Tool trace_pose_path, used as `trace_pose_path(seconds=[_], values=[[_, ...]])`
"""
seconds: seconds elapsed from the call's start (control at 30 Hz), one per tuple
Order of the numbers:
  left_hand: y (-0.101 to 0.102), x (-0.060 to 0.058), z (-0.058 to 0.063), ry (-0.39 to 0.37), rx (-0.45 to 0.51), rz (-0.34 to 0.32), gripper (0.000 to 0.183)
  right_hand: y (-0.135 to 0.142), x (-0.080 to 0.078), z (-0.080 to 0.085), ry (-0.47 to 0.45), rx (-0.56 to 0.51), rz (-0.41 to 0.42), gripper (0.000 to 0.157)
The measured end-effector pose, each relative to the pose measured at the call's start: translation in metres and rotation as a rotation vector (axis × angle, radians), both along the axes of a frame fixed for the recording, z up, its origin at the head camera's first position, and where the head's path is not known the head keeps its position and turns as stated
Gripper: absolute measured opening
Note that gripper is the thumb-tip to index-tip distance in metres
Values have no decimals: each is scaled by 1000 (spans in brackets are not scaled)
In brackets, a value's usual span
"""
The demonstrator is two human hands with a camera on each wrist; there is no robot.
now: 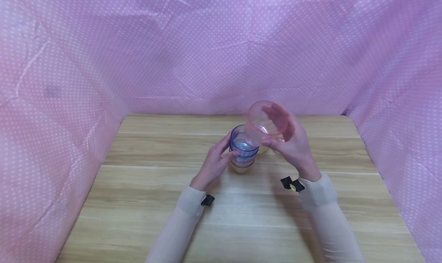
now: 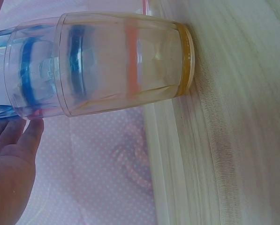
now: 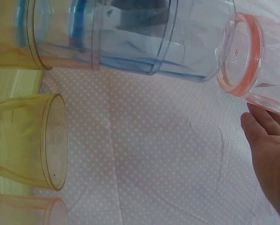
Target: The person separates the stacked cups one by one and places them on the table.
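Note:
A stack of clear tinted cups (image 1: 243,164) stands upright on the table, blue rims at the top and an amber cup (image 2: 161,61) at the bottom. My left hand (image 1: 213,165) grips the stack near its upper blue cups, thumb on the near side. Above and to the right, my right hand (image 1: 297,148) holds a pink cup (image 1: 259,115) tilted, thumb and fingers around its side. In the right wrist view, the base of that pink cup (image 3: 252,56) is at the mouth of the top blue cup (image 3: 191,51); whether they touch I cannot tell.
A yellow cup (image 3: 27,140) stands separately behind the stack, with another pinkish cup (image 3: 29,211) beside it, both partly hidden by the right hand in the head view. Pink dotted cloth (image 1: 193,55) surrounds the wooden table (image 1: 138,201) at the back and sides.

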State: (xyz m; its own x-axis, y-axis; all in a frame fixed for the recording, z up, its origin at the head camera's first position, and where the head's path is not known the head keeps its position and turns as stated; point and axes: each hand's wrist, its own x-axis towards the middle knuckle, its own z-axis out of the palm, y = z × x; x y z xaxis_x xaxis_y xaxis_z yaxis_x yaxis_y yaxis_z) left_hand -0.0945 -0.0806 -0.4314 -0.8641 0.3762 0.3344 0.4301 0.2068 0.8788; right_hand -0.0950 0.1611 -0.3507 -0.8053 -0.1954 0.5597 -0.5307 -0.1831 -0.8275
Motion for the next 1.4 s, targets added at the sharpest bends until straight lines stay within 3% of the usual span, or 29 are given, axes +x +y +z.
trace_pose_path(seconds=[0.4,0.9,1.4], values=[[-1,0,-1,-14,10,4,72,11,2,1,27,-43,-22,97],[-1,1,-1,-32,4,13,76,30,7,-4,29,-115,-48,85],[0,0,-2,-36,15,12,69,49,9,-9,21,-175,-80,82]])
